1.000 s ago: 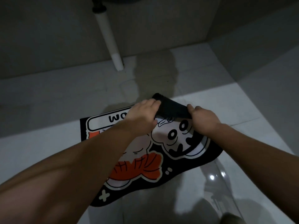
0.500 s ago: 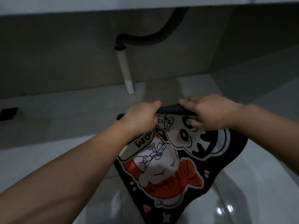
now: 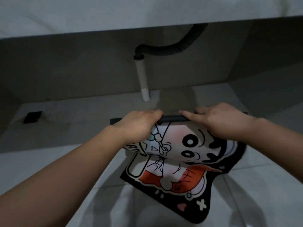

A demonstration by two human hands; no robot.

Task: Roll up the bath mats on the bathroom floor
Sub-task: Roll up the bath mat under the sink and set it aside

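Observation:
A black bath mat (image 3: pixel 185 163) printed with a cartoon figure in white and orange hangs lifted off the white tiled floor (image 3: pixel 49 161). Its far edge is turned into a thin black roll running left to right. My left hand (image 3: pixel 139 126) grips the left part of that roll from above. My right hand (image 3: pixel 219 122) presses on the right part, index finger stretched along the roll. The mat's lower end droops toward me and bulges in the middle.
A white drain pipe (image 3: pixel 142 81) comes down to the floor just behind the mat, joined to a black corrugated hose (image 3: pixel 178 48) under a white counter edge (image 3: pixel 131 15). A dark square floor drain (image 3: pixel 32 117) sits at the left by the grey wall.
The mat has come up off the floor and now hangs from both hands. Its rolled far edge is straighter and wider. My view has tilted up, showing the hose and counter.

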